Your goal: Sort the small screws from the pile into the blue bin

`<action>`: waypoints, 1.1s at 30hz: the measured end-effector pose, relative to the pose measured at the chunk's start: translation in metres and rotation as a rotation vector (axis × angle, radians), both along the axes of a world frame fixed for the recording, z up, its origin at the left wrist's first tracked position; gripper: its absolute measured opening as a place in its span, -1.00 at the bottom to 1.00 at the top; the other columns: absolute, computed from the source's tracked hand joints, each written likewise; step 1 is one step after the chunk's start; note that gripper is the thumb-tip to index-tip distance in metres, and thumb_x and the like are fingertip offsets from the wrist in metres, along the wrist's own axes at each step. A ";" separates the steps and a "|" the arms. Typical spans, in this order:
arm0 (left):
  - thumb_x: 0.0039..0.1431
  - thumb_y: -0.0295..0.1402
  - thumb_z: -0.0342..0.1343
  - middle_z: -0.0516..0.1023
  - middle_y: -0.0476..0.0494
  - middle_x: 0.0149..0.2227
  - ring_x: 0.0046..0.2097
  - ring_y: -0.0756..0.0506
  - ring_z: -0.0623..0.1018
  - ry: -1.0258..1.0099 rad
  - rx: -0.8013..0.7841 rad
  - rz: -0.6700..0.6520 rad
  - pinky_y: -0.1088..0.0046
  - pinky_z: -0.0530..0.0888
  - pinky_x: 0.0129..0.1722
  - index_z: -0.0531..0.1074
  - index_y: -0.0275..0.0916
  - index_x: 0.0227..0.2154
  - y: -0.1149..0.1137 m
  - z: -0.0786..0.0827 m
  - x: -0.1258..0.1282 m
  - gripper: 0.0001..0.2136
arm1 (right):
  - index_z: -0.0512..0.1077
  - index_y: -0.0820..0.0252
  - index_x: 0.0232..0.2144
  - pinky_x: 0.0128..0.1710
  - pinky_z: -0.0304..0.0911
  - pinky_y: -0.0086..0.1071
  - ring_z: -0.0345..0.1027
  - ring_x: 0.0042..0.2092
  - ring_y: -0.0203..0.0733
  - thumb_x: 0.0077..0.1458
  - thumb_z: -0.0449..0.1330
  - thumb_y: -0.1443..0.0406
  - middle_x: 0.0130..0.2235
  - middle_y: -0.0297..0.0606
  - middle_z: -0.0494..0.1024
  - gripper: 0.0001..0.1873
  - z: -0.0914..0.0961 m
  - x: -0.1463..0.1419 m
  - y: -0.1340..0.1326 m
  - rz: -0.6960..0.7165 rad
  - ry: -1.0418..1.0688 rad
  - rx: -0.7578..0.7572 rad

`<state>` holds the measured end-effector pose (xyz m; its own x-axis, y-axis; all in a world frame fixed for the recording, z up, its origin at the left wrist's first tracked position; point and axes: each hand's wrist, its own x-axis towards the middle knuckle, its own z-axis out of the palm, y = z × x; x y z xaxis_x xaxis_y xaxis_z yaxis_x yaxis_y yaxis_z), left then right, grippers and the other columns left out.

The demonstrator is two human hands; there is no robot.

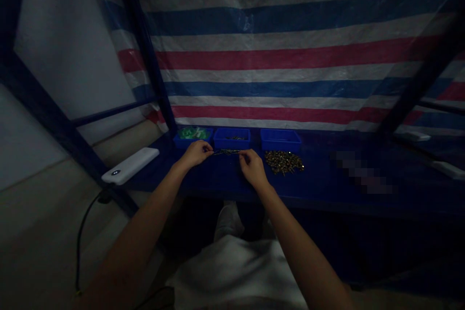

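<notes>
Several thin dark metal rods (pixel 225 151) lie lengthwise between my two hands at the front of the middle blue bin. My left hand (pixel 196 153) is closed in a pinch at their left end. At the right end, the thumb and fingers of my right hand (pixel 252 167) are curled together on the rods. The dim light hides the exact kind of these rods. Just right of my right hand is a loose pile of small brass-coloured metal fittings (pixel 284 162). The middle blue bin (pixel 232 144) contains some small metal pieces.
A left blue bin (pixel 183 142) has green and clear plastic in it. Another blue bin (pixel 280 141) stands behind the brass pile. A white power bank (pixel 131 165) with a cable is at the left edge of the blue table (pixel 312 189). Blue posts flank the table; striped sheeting hangs behind.
</notes>
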<state>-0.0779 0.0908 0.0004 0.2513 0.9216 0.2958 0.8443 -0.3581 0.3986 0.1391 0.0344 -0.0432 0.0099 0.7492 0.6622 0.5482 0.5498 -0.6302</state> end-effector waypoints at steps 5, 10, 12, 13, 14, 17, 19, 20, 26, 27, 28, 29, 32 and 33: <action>-0.07 -0.34 0.13 0.50 -0.14 -0.35 -0.34 -0.05 0.44 0.063 0.016 0.005 0.44 0.35 -0.31 0.49 -0.29 -0.40 -0.005 -0.008 0.006 -0.84 | 0.39 0.19 -0.35 -0.27 0.24 -0.36 0.32 -0.34 -0.24 0.02 0.01 0.40 -0.35 -0.25 0.45 -0.82 0.001 0.000 0.000 0.000 0.003 -0.004; -0.05 -0.36 0.12 0.49 -0.14 -0.35 -0.33 -0.05 0.45 0.077 0.025 0.010 0.44 0.35 -0.30 0.48 -0.28 -0.40 -0.004 -0.013 0.012 -0.86 | 0.40 0.20 -0.36 -0.28 0.24 -0.36 0.32 -0.35 -0.25 0.01 0.01 0.40 -0.34 -0.24 0.45 -0.82 0.000 0.000 0.000 0.001 -0.003 -0.010; -0.04 -0.37 0.12 0.48 -0.13 -0.35 -0.33 -0.05 0.44 0.081 0.022 0.003 0.45 0.35 -0.29 0.47 -0.28 -0.40 -0.002 -0.016 0.012 -0.87 | 0.40 0.20 -0.35 -0.28 0.24 -0.37 0.31 -0.35 -0.25 0.01 0.01 0.40 -0.34 -0.24 0.45 -0.82 -0.001 0.000 0.001 0.002 -0.004 -0.008; -0.04 -0.37 0.12 0.48 -0.12 -0.35 -0.32 -0.05 0.44 0.080 0.021 -0.002 0.45 0.35 -0.29 0.47 -0.27 -0.41 -0.001 -0.017 0.012 -0.88 | 0.40 0.20 -0.35 -0.28 0.24 -0.37 0.31 -0.35 -0.26 0.01 0.00 0.40 -0.34 -0.24 0.45 -0.81 -0.001 0.000 0.001 0.004 -0.003 -0.006; -0.04 -0.38 0.11 0.47 -0.11 -0.36 -0.32 -0.05 0.44 0.080 0.022 -0.007 0.44 0.35 -0.28 0.47 -0.27 -0.41 0.001 -0.019 0.011 -0.89 | 0.40 0.19 -0.35 -0.28 0.24 -0.37 0.31 -0.35 -0.26 0.01 0.00 0.40 -0.34 -0.24 0.45 -0.81 -0.001 0.000 0.002 0.005 -0.002 -0.005; -0.04 -0.39 0.10 0.45 -0.12 -0.36 -0.31 -0.06 0.43 0.092 0.035 -0.016 0.42 0.34 -0.25 0.46 -0.26 -0.45 0.003 -0.024 0.010 -0.92 | 0.40 0.19 -0.35 -0.29 0.24 -0.36 0.31 -0.35 -0.25 0.01 0.00 0.39 -0.35 -0.25 0.44 -0.81 -0.001 0.000 0.002 0.006 0.002 -0.012; -0.03 -0.40 0.10 0.44 -0.13 -0.35 -0.28 -0.07 0.43 0.107 0.062 -0.011 0.41 0.33 -0.23 0.44 -0.26 -0.46 0.002 -0.025 0.010 -0.93 | 0.40 0.19 -0.34 -0.29 0.24 -0.36 0.31 -0.35 -0.25 0.02 0.00 0.39 -0.35 -0.25 0.44 -0.81 0.000 0.000 0.001 0.007 -0.001 -0.018; -0.02 -0.40 0.09 0.43 -0.13 -0.35 -0.27 -0.08 0.42 0.113 0.078 -0.007 0.40 0.33 -0.22 0.43 -0.26 -0.46 0.002 -0.024 0.010 -0.94 | 0.40 0.19 -0.34 -0.29 0.24 -0.35 0.31 -0.36 -0.25 0.02 0.00 0.39 -0.34 -0.25 0.44 -0.81 0.000 0.000 0.001 0.007 -0.003 -0.017; 0.02 -0.43 0.06 0.41 -0.16 -0.32 -0.20 -0.11 0.40 0.140 0.102 0.030 0.39 0.31 -0.16 0.41 -0.26 -0.42 0.000 -0.016 0.011 -0.94 | 0.40 0.19 -0.35 -0.30 0.24 -0.36 0.31 -0.37 -0.26 0.02 0.00 0.39 -0.34 -0.25 0.45 -0.81 -0.001 0.001 0.001 0.007 -0.009 -0.008; 0.01 -0.44 0.06 0.41 -0.17 -0.31 -0.20 -0.11 0.40 0.146 0.082 0.034 0.39 0.31 -0.15 0.42 -0.26 -0.42 0.001 -0.016 0.011 -0.94 | 0.40 0.19 -0.35 -0.30 0.24 -0.36 0.31 -0.37 -0.26 0.02 0.00 0.39 -0.34 -0.24 0.45 -0.81 -0.001 0.000 0.001 0.009 -0.006 -0.011; 0.01 -0.44 0.07 0.41 -0.17 -0.31 -0.20 -0.12 0.40 0.153 0.060 0.037 0.38 0.31 -0.14 0.42 -0.26 -0.42 0.002 -0.015 0.011 -0.94 | 0.40 0.20 -0.34 -0.29 0.24 -0.36 0.31 -0.36 -0.25 0.02 0.00 0.39 -0.33 -0.23 0.45 -0.81 -0.001 0.000 0.002 0.013 -0.003 -0.014; 0.01 -0.44 0.07 0.42 -0.17 -0.31 -0.20 -0.12 0.41 0.162 0.040 0.038 0.38 0.31 -0.14 0.42 -0.26 -0.42 0.003 -0.015 0.011 -0.94 | 0.40 0.20 -0.34 -0.29 0.25 -0.36 0.31 -0.35 -0.25 0.02 0.00 0.39 -0.33 -0.23 0.45 -0.81 -0.001 0.000 0.002 0.016 0.001 -0.015; 0.02 -0.45 0.05 0.43 -0.18 -0.32 -0.21 -0.12 0.42 0.190 0.011 0.029 0.39 0.32 -0.15 0.42 -0.27 -0.43 0.007 -0.018 0.010 -0.93 | 0.40 0.22 -0.34 -0.27 0.25 -0.35 0.32 -0.33 -0.24 0.02 0.00 0.39 -0.33 -0.22 0.45 -0.81 -0.002 0.000 0.002 0.021 0.004 -0.015; 0.02 -0.46 0.04 0.43 -0.18 -0.32 -0.20 -0.12 0.42 0.198 0.012 0.026 0.39 0.32 -0.16 0.42 -0.28 -0.43 0.008 -0.019 0.010 -0.93 | 0.40 0.23 -0.34 -0.26 0.25 -0.35 0.32 -0.32 -0.23 0.02 0.00 0.39 -0.33 -0.21 0.45 -0.81 -0.002 0.000 0.002 0.020 0.003 -0.015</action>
<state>-0.0684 0.0984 -0.0184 0.2817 0.9253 0.2538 0.9148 -0.3388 0.2200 0.1390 0.0365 -0.0450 -0.0031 0.7592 0.6508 0.5349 0.5511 -0.6404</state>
